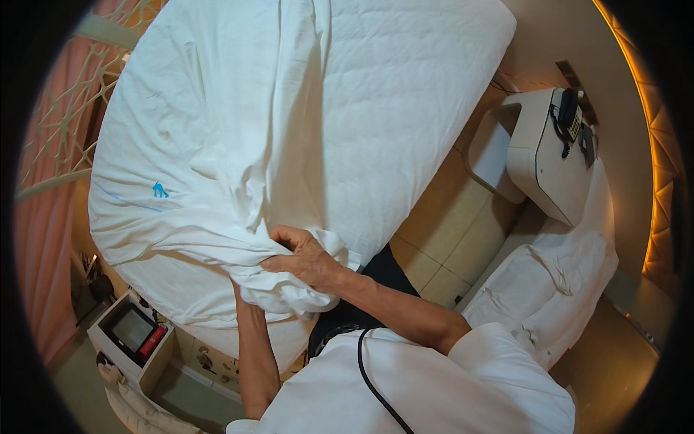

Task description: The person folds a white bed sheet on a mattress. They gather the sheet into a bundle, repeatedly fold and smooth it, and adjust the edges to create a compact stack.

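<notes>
A white cloth cover [227, 125], bunched and creased, spreads over the left part of the bed and bears a small blue mark. Its near edge is gathered in my right hand [306, 257], thumb and fingers pinched on the fabric. My left forearm [252, 342] reaches in under the same gathered cloth, which hides the left hand itself. To the right of the cover, the smoother white sheet [385, 108] lies over the mattress. Both arms are close together at the bed's near edge.
On the right, a white bedside table [547, 163] carries a telephone [567, 116]. Below it stands a seat under white fabric [520, 293]. A small cabinet [157, 361] with a dark tray and a red box stands lower left. Tiled floor [444, 233] shows beside the bed.
</notes>
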The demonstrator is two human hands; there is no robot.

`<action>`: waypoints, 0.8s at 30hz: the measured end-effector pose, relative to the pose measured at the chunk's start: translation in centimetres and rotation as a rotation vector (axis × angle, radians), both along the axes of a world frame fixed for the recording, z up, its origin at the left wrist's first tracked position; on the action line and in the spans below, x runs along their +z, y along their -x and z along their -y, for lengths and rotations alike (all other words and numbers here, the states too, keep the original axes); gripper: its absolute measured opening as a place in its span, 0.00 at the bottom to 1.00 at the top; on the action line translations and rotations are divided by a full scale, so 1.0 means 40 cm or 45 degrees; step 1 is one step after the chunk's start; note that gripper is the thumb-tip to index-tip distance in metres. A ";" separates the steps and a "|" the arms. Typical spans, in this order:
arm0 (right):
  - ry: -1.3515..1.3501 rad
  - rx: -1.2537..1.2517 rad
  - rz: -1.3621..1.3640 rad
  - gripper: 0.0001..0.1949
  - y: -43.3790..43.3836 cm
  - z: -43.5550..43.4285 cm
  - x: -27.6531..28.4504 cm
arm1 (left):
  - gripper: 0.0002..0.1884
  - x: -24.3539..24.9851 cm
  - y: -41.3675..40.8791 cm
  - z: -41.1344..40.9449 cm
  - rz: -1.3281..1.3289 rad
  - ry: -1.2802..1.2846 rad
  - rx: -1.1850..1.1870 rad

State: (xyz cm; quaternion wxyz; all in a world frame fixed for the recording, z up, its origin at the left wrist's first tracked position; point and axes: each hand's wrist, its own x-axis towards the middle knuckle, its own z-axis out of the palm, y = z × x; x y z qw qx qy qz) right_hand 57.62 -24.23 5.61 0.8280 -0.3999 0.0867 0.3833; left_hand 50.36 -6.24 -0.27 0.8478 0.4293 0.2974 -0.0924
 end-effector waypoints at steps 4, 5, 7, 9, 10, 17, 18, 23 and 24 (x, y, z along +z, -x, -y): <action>-0.348 -0.017 -0.204 0.13 -0.015 -0.015 0.042 | 0.25 0.006 -0.025 -0.009 -0.006 -0.033 0.036; -0.394 -0.003 -0.216 0.13 -0.018 -0.015 0.047 | 0.25 0.005 -0.029 -0.009 -0.006 -0.035 0.043; -0.358 0.034 -0.158 0.12 -0.021 -0.024 0.049 | 0.25 0.001 -0.038 -0.002 -0.021 -0.031 0.044; -0.265 0.061 -0.013 0.11 -0.008 -0.055 0.030 | 0.25 0.000 -0.040 0.004 -0.041 -0.021 0.052; -0.179 0.060 0.020 0.10 -0.001 -0.064 0.026 | 0.25 0.000 -0.038 0.006 -0.053 -0.016 0.060; 0.005 0.041 -0.095 0.10 0.002 -0.034 -0.003 | 0.25 -0.036 -0.049 0.034 -0.113 0.042 0.071; -0.073 0.059 -0.156 0.11 -0.005 -0.026 0.019 | 0.25 -0.029 -0.042 0.036 -0.123 0.034 0.095; -0.267 0.048 -0.276 0.12 -0.025 0.003 0.045 | 0.24 -0.050 -0.051 0.050 -0.161 0.081 0.094; -0.230 0.043 -0.263 0.12 -0.028 0.012 0.045 | 0.24 -0.055 -0.050 0.050 -0.170 0.092 0.093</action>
